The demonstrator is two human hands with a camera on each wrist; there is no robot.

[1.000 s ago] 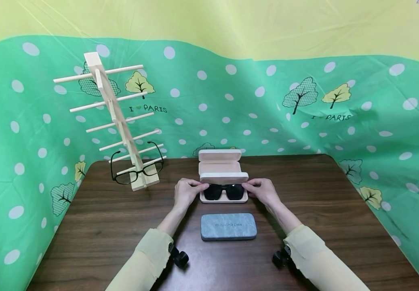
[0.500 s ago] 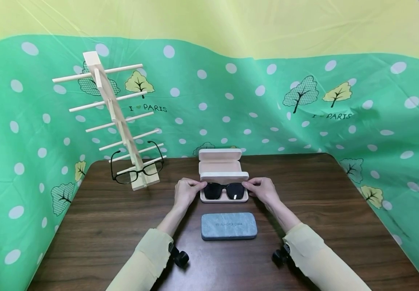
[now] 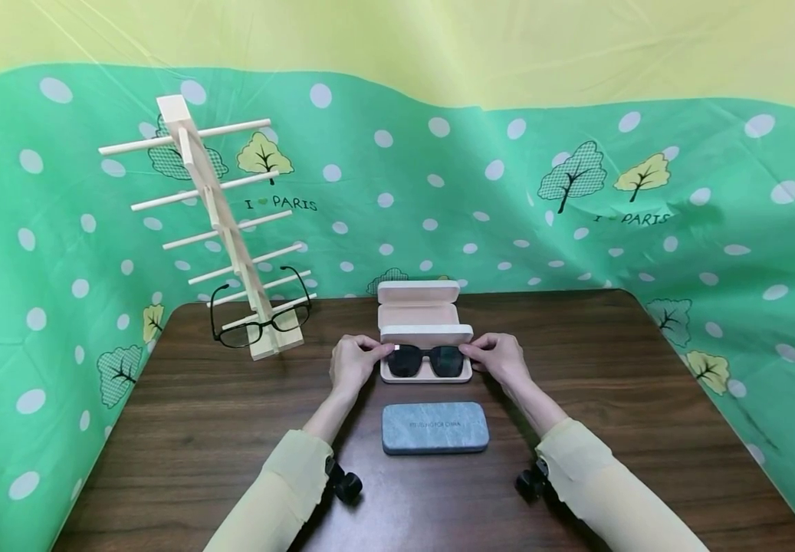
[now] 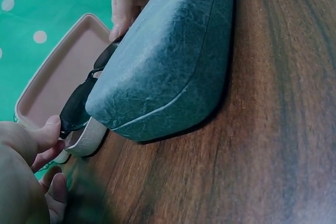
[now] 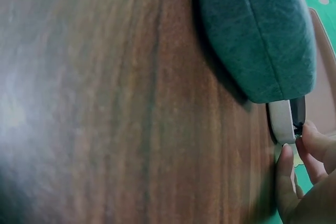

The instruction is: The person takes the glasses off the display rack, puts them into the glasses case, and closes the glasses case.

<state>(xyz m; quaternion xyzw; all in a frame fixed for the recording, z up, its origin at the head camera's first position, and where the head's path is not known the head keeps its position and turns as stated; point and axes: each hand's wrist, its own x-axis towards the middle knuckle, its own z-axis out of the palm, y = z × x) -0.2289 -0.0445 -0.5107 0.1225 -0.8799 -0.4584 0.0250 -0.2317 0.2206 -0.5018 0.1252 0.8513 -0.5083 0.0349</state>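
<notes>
Head view: left hand and right hand pinch black, square-lensed sunglasses.
They are at an open, long, white, pink-lined case.

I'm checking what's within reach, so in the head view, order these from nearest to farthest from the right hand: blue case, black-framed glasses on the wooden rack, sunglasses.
1. Sunglasses: pinched at their right end by the right hand.
2. Blue case: lying closed to the hand's left, nearer the person.
3. Black-framed glasses: far left, on the wooden rack.
</notes>
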